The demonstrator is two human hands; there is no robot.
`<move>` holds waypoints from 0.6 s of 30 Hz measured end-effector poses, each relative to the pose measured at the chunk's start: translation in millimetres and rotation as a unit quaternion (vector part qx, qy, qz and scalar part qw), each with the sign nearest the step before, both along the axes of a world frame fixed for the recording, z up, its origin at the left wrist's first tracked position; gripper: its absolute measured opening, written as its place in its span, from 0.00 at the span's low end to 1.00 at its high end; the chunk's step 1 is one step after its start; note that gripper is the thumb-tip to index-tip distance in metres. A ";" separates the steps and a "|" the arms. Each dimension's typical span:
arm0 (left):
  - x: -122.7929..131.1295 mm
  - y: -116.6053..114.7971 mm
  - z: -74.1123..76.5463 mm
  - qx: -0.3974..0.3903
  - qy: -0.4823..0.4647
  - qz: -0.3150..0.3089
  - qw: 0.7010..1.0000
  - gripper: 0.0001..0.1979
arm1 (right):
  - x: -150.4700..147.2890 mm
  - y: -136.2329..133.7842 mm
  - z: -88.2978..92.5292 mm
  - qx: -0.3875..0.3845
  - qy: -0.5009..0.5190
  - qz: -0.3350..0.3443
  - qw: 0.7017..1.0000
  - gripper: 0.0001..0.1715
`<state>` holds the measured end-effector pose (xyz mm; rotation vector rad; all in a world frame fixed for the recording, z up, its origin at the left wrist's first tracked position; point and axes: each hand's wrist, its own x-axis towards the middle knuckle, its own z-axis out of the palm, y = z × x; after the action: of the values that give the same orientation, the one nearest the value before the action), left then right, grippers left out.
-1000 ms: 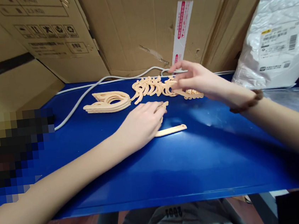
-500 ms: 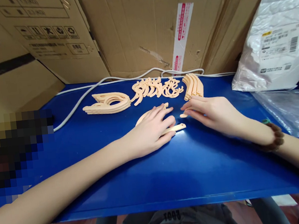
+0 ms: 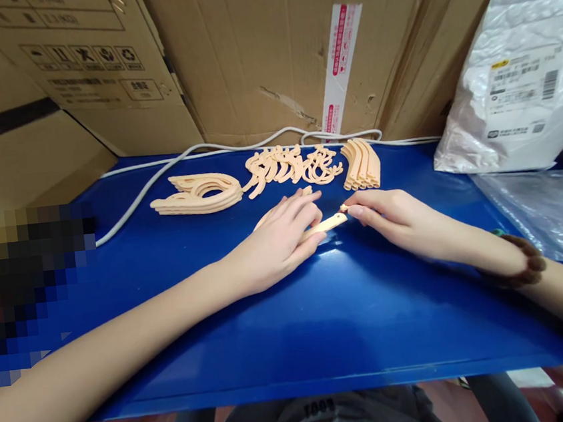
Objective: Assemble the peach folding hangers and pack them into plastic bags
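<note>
My left hand [image 3: 279, 241] lies low over the blue table, closed around a beige plastic hanger piece [image 3: 330, 223]. That piece's flat end, with a small hole, sticks out to the right between thumb and fingers; the rest is mostly hidden under the hand. My right hand [image 3: 393, 216] pinches a small beige plastic piece [image 3: 343, 208] between thumb and forefinger, close to the holed end. Whether the two pieces touch, I cannot tell. Behind my hands are a stack of looped beige pieces [image 3: 200, 206], a row of hook-shaped pieces [image 3: 281, 164] and a bundle of curved arms [image 3: 361, 164].
Cardboard boxes [image 3: 255, 59] wall off the back and left. A white cable [image 3: 153, 187] runs along the table's rear. At the right stand a white plastic parcel [image 3: 512, 106] and a clear plastic sheet [image 3: 538, 211]. The table's front edge [image 3: 300, 389] is near my body.
The holed end in my left hand has tilted up and moved slightly away from me. My right hand has brought its small piece up and over to that end.
</note>
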<state>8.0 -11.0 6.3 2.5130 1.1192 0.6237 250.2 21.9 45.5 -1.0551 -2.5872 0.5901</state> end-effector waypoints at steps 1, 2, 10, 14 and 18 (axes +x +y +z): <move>0.0 0.1 0.0 -0.001 -0.001 0.000 1.000 0.09 | -0.4 -0.6 -0.1 -0.014 -0.003 0.003 1.000 0.22; 0.0 0.2 -0.2 -0.001 -0.002 0.000 1.000 0.08 | -0.6 -1.3 -0.3 -0.020 -0.010 0.007 1.000 0.22; 1.1 1.1 -1.3 0.005 0.011 -0.003 1.000 0.08 | 0.8 -2.0 -3.4 -0.016 -0.044 0.020 0.999 0.22; 0.4 1.2 1.9 0.005 0.027 -0.011 1.000 0.10 | -0.2 -2.2 -3.8 -0.004 -0.052 0.021 0.998 0.23; -0.4 2.0 1.9 0.035 0.059 -0.025 0.997 0.15 | -1.7 -3.6 -4.3 0.004 -0.053 0.016 0.998 0.23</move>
<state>7.5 -9.0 8.2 2.6604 1.0870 0.5158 248.5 18.3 41.2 -1.0715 -2.7000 0.5451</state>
